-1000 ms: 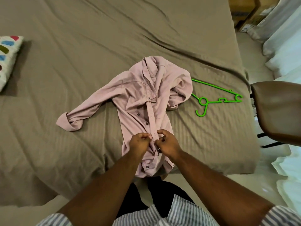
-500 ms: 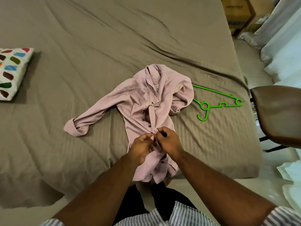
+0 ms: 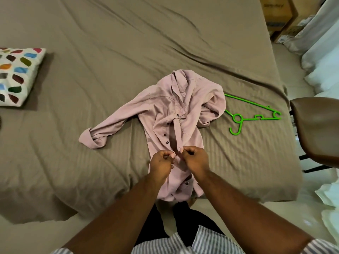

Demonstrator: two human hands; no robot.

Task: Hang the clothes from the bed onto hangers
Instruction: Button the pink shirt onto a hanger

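A wide bed [image 3: 128, 52] under a taupe striped sheet fills the room. At its foot edge my left hand [image 3: 161, 163] and right hand [image 3: 195, 159] each pinch the open button front of a dusty-pink long-sleeved fabric shirt [image 3: 165, 110] lying front-up. It looks light, limp and easily creased. I judge the collar and shoulders the best hold. A bright green plastic hanger [image 3: 256, 114] lies just beside its sleeve.

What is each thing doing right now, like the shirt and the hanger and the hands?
Pink shirt: lying on the bed, not on a hanger.
Green hanger: empty, flat on the bed beside the shirt.
Left hand: pinching the shirt's front edge.
Right hand: pinching the shirt's front strip.
Bed: sheet wrinkled.
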